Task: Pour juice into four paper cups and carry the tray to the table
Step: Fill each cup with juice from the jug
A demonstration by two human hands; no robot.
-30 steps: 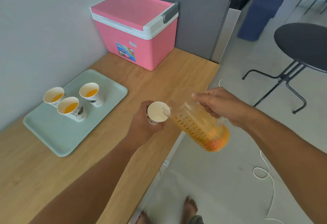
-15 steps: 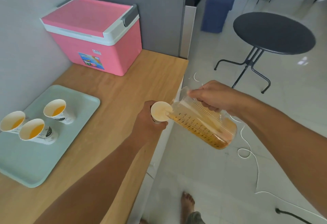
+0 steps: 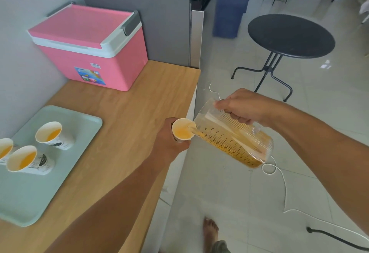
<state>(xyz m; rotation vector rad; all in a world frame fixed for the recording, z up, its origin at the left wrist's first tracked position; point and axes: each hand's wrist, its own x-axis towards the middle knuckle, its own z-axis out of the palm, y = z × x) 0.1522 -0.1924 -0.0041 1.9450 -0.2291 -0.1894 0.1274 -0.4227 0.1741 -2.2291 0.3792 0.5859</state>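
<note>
My left hand (image 3: 169,143) grips a white paper cup (image 3: 182,130) at the counter's right edge. My right hand (image 3: 245,106) holds a clear measuring jug (image 3: 231,134) of orange juice, tilted with its spout over the cup. Juice streams into the cup, which holds a pool of juice. Three paper cups with juice (image 3: 53,134) (image 3: 25,159) (image 3: 5,149) stand on the pale green tray (image 3: 30,196) at the left of the wooden counter (image 3: 127,116).
A pink cooler box (image 3: 93,46) stands at the back of the counter against the wall. A round black table (image 3: 290,35) stands on the tiled floor to the right. White cable (image 3: 284,188) and a black cable (image 3: 337,238) lie on the floor near my bare foot (image 3: 210,230).
The jug has tipped further and juice now runs into the held cup, which was empty before. The view has shifted right, so the tray sits further left.
</note>
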